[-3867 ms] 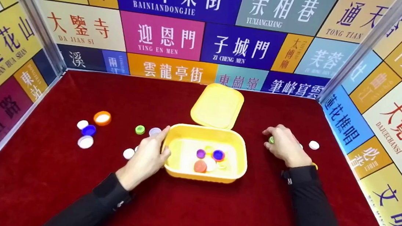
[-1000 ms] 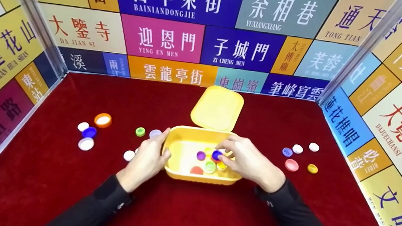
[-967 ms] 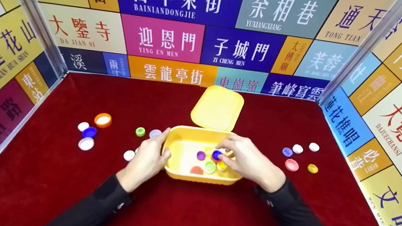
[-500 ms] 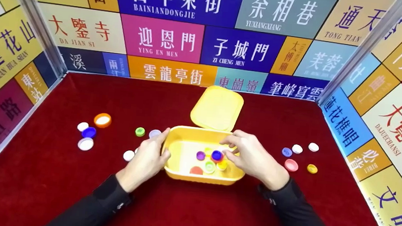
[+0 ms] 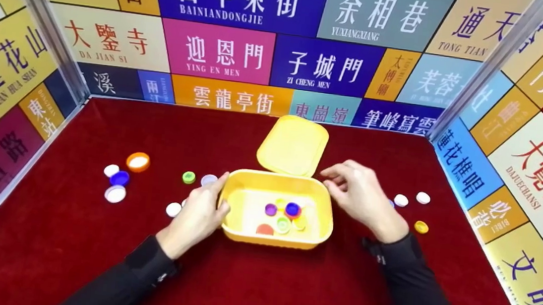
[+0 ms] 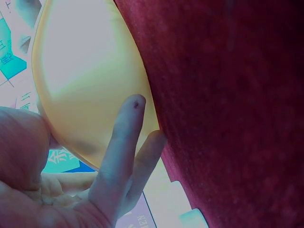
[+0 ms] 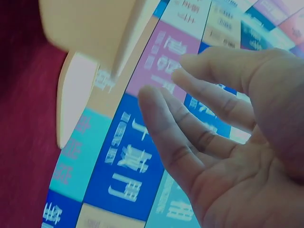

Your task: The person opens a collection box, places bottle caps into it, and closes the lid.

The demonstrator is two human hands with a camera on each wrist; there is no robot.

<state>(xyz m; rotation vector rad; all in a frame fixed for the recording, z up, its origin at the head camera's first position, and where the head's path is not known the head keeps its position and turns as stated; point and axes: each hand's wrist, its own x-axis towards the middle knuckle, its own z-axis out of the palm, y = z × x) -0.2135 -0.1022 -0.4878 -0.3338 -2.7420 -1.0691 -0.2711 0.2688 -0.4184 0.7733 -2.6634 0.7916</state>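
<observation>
A yellow plastic box (image 5: 275, 241) stands mid-table. My left hand (image 5: 198, 217) holds its left end, thumb at the rim, and the left wrist view has the fingers (image 6: 124, 128) lying along the outer wall. Inside are several bottle caps: a purple one (image 5: 271, 209), a blue one (image 5: 293, 209) over a red one, a light green one (image 5: 283, 225), a yellow one (image 5: 299, 222) and an orange-red one (image 5: 265, 229). Beside the box's right back corner is my right hand (image 5: 362, 196), fingers loosely bent; the right wrist view shows nothing between them.
The yellow lid (image 5: 294, 145) lies behind the box. At left are an orange cap (image 5: 138, 161), a blue cap (image 5: 120, 178) and white ones; a green cap (image 5: 189, 177) is nearer the box. White caps (image 5: 423, 198) and a yellow cap (image 5: 421, 227) lie right.
My right hand touched a green cap on the right earlier; that light green cap is now in the box. The hand has since moved up and right out of the box. The left hand stays put.
</observation>
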